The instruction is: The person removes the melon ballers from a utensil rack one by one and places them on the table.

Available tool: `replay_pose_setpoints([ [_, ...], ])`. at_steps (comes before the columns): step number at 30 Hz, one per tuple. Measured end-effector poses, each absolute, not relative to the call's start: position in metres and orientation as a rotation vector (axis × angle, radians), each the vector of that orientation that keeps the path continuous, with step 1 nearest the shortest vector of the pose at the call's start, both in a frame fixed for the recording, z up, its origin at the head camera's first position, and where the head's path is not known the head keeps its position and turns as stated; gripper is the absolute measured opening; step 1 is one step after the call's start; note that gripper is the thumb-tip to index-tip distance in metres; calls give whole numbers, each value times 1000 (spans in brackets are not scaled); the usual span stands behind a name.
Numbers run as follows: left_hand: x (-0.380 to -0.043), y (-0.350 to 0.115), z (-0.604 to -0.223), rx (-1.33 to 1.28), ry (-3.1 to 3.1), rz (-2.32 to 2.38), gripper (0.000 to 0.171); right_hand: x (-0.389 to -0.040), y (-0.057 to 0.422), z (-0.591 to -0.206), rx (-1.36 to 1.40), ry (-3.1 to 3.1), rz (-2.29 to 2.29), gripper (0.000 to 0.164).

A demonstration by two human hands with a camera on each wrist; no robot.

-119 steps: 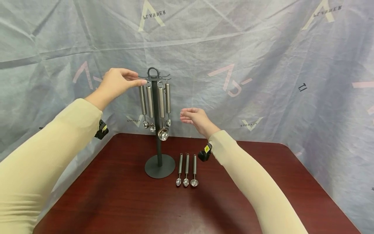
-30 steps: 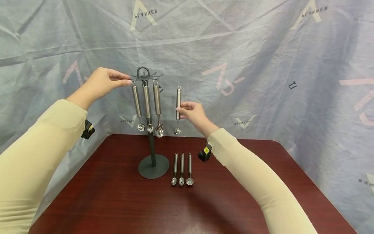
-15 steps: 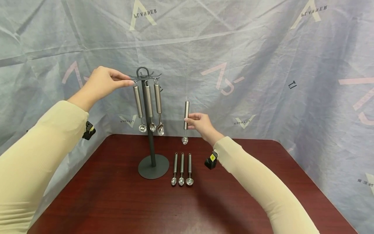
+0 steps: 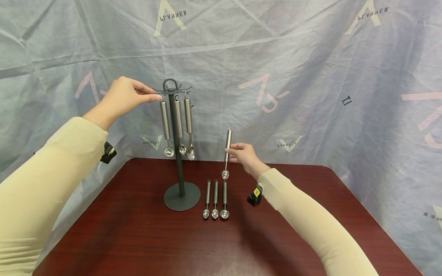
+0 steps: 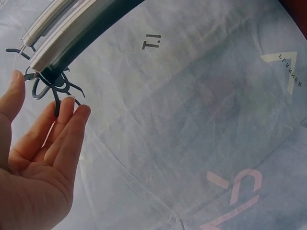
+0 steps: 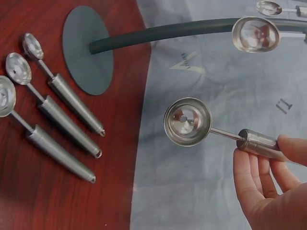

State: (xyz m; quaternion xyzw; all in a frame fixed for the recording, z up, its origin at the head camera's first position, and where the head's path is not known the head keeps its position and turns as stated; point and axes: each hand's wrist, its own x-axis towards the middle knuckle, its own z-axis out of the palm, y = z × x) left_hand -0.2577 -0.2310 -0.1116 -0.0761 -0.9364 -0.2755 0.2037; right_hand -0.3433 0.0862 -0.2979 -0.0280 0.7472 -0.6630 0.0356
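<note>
In the head view my right hand [image 4: 246,155] pinches a steel melon baller [image 4: 228,138] by its handle, bowl down, above the table. The right wrist view shows its round bowl [image 6: 188,121] with a small spot at the centre. My left hand [image 4: 125,95] is at the top of a dark hanging rack [image 4: 182,201]. Its thumb and fairly straight fingers stand apart, touching or very near the hooks [image 5: 60,85]. Hanging from the rack are three visible steel utensils, one a scoop [image 4: 188,115] with a larger bowl. Hooks at the back are partly hidden.
Three melon ballers [image 4: 215,193] lie side by side right of the rack's base, handles pointing away, bowls toward me. They rest on a dark red wooden table [image 4: 193,249]. A grey printed cloth [image 4: 310,96] hangs behind and around it.
Empty four seconds ago, my right hand has since taken the melon baller from beside the rack and carried it right and down. The rack's hanging utensils have shifted round; my left hand stays at its top.
</note>
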Motion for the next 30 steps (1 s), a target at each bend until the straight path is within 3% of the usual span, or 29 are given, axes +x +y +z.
replay_pose_setpoints([
  [30,-252,-224,-116,-191,-2570,-783,56,-341,108,-355,56,2249,-1984,33],
])
